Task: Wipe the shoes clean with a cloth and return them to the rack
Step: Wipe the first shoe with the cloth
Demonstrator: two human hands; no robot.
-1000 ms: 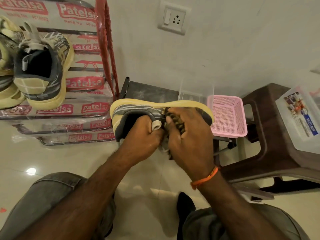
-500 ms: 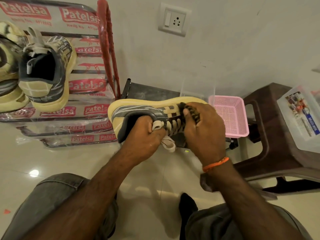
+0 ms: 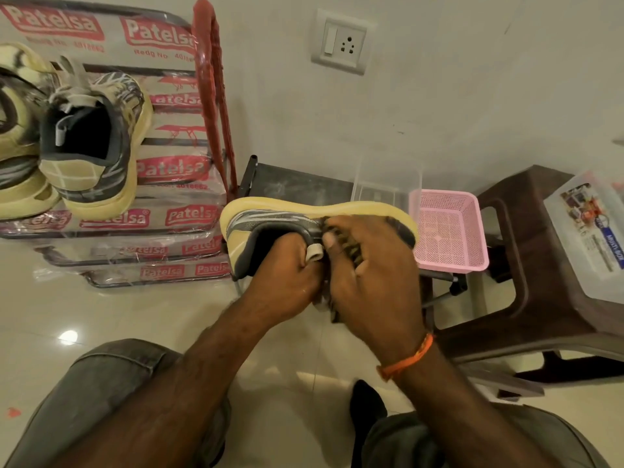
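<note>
Two hands meet at the middle of the view, ours, over one shoe (image 3: 270, 219) held on its side with the pale yellow sole turned up and away from us. Our left hand (image 3: 287, 275) has its fingers pushed into the shoe's opening, gripping the collar by the heel, with the white pull loop showing beside the thumb. Our right hand (image 3: 374, 278) lies over the laces and upper, fingers curled and pressing a dark patterned cloth (image 3: 347, 244) against the shoe; only bits of the cloth show between the fingers and below the palm. An orange thread band (image 3: 408, 358) circles the right wrist.

We hold the shoe in the air above the tiled floor (image 3: 118, 315), just right of the rack (image 3: 212, 96), not touching it. The rack has a red frame and shelves wrapped in plastic printed "Patelsa". On a shelf at the left sit two more shoes: one (image 3: 98, 140) heel toward us, and another (image 3: 17, 130) cut by the left edge.

Behind the held shoe stand a clear container (image 3: 385, 177) and a pink basket (image 3: 449, 231). A brown stool (image 3: 506, 265) at the right carries a clear box (image 3: 587, 238) with a printed label. A switch plate (image 3: 341, 42) sits on the wall above. Our knees in grey trousers fill the bottom corners.
</note>
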